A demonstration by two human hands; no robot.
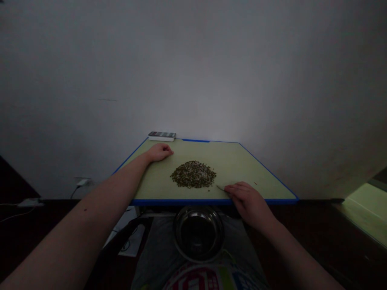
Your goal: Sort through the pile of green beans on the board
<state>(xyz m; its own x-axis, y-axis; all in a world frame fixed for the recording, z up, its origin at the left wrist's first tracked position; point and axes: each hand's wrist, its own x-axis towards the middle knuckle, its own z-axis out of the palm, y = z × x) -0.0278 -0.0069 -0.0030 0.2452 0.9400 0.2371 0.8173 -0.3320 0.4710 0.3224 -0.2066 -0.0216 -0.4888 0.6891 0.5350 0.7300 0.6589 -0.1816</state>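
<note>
A heap of small green-brown and pale grains lies in the middle of a pale yellow tabletop. My right hand is closed around a thin, dark, narrow tool. Its tip points left, close to the heap's lower right edge; whether it is a knife or tweezers I cannot tell. To the upper left of the heap, my left hand rests on the table, fingers curled and pressed together. What they hold, if anything, is hidden. A shiny metal bowl sits in my lap below the table's front edge.
The table has a blue rim and stands against a grey wall. At its back left corner lies a white box with a dark, patterned top. A plug with a cable sits in the wall at left.
</note>
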